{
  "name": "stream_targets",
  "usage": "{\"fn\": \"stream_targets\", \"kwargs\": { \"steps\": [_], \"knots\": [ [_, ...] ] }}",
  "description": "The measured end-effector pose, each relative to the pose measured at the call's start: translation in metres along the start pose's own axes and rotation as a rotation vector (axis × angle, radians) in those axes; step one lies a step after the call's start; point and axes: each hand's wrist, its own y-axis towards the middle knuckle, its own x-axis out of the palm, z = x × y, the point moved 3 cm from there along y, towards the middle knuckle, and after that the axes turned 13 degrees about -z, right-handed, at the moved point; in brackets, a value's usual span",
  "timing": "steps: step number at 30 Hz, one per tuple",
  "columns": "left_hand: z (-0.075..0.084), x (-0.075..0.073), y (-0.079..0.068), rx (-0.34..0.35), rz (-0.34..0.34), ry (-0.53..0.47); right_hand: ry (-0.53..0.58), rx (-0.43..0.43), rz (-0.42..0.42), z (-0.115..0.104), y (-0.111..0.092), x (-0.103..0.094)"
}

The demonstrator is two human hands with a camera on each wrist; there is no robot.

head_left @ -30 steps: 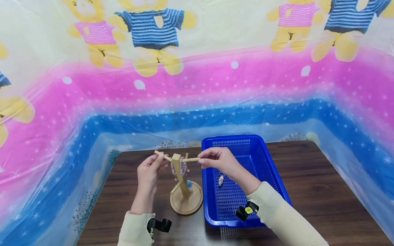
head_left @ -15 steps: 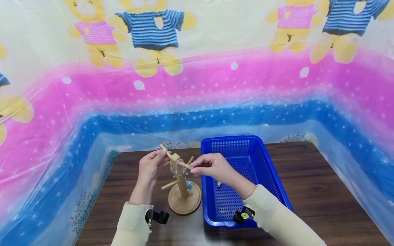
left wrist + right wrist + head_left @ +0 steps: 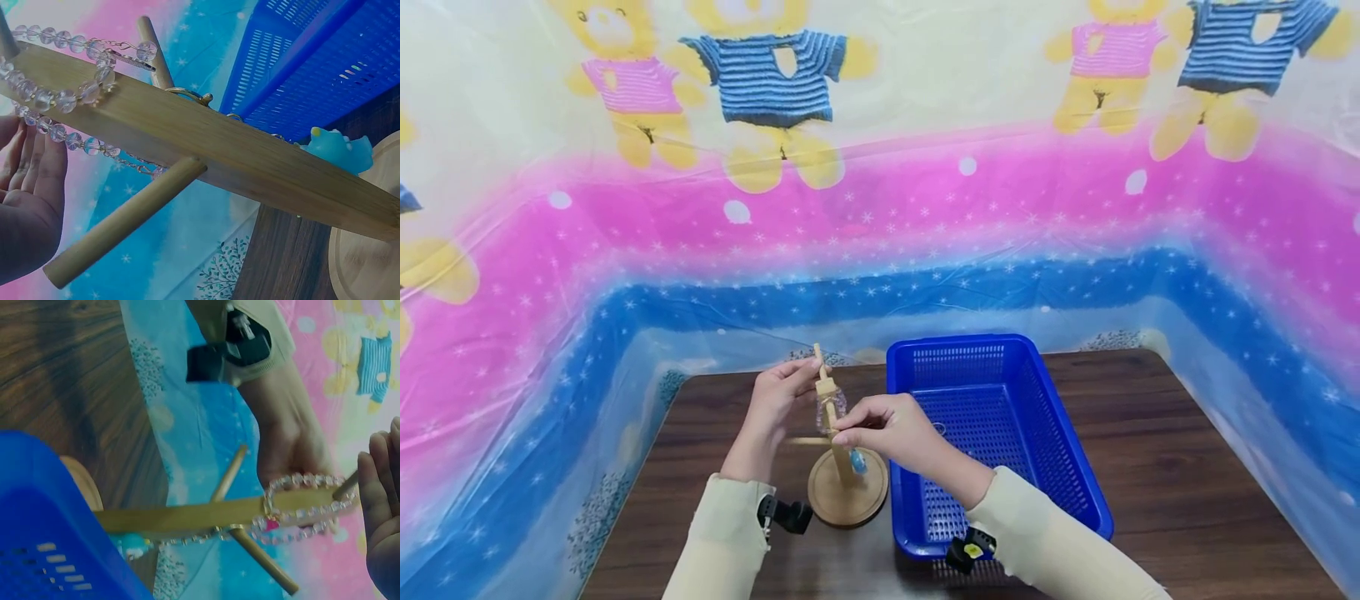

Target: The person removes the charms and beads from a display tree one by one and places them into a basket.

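Observation:
A wooden jewelry stand (image 3: 844,467) with a square post, round base and several pegs stands upright on the table. My left hand (image 3: 777,404) pinches the upper peg (image 3: 821,363) that points away. The opposite upper peg (image 3: 831,412) is pinched near its tip by my right hand (image 3: 887,427). Clear pinkish beaded bracelets (image 3: 62,100) hang round the top of the post. Lower on the stand, a turquoise dinosaur-like figure (image 3: 337,152) dangles from a chain. A lower peg (image 3: 128,222) sticks out toward the left, free of either hand.
Right of the stand is a blue perforated basket (image 3: 1063,446), its near-left corner close to the base. A small ring (image 3: 939,427) shows inside it, partly behind my right hand. The brown table (image 3: 1187,467) meets a printed curtain (image 3: 925,292) at the back.
The stand's upper part has turned clockwise as seen from above. My right hand has come left and nearer with its peg; my left hand has shifted slightly right. The turquoise figure shows more.

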Motion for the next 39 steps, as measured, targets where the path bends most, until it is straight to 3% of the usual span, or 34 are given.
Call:
{"fn": "stream_targets", "kwargs": {
  "steps": [9,16,22,25,32,39],
  "knots": [
    [0.001,0.0,0.01,-0.059,-0.065,0.133,0.07,-0.022,0.109,-0.004,0.003,0.022],
    [0.003,0.002,0.01,-0.045,-0.113,0.176,0.14,-0.031,0.142,-0.002,0.007,0.032],
    [0.008,0.002,0.007,-0.017,-0.097,0.297,0.121,-0.044,0.152,-0.001,0.009,0.034],
    [0.011,-0.006,0.004,0.021,-0.076,0.324,0.114,-0.048,0.157,0.001,0.009,0.035],
    [0.012,-0.038,-0.017,0.117,-0.024,0.258,0.114,-0.074,0.153,0.001,0.008,0.038],
    [-0.014,-0.056,-0.039,0.156,-0.027,0.099,0.098,-0.067,0.171,0.0,0.007,0.037]
  ]
}}
